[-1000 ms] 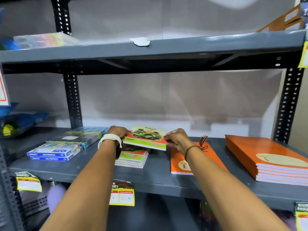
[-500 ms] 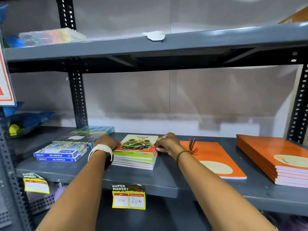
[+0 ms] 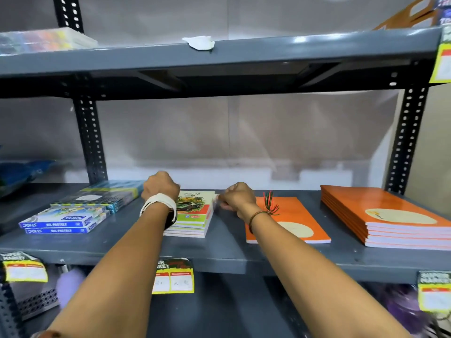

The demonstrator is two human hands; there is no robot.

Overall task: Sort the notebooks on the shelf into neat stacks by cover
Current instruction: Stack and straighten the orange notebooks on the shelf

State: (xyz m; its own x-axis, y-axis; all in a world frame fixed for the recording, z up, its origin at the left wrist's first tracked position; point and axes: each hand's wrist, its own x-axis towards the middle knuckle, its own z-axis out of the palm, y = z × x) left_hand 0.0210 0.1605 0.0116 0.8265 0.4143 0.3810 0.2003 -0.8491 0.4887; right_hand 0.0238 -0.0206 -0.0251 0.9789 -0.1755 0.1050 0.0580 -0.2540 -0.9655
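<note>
A stack of car-cover notebooks (image 3: 195, 213) with green and red bands lies on the grey shelf (image 3: 219, 254), left of centre. My left hand (image 3: 159, 185) rests at the stack's far left corner, fingers curled against it. My right hand (image 3: 235, 196) pinches the stack's far right corner. One orange notebook (image 3: 295, 215) lies flat just right of my right wrist. A stack of several orange notebooks (image 3: 390, 215) sits at the right end of the shelf.
Blue oil pastel boxes (image 3: 63, 219) and darker packs (image 3: 105, 195) lie at the left. Black slotted uprights (image 3: 89, 137) stand at the left and at the right (image 3: 406, 140). An upper shelf (image 3: 219, 57) hangs overhead. Yellow price tags (image 3: 173, 276) hang on the front edge.
The car-cover notebook that both hands held up has been laid on top of its stack. Both hands have slid to the stack's far corners. The camera has shifted slightly.
</note>
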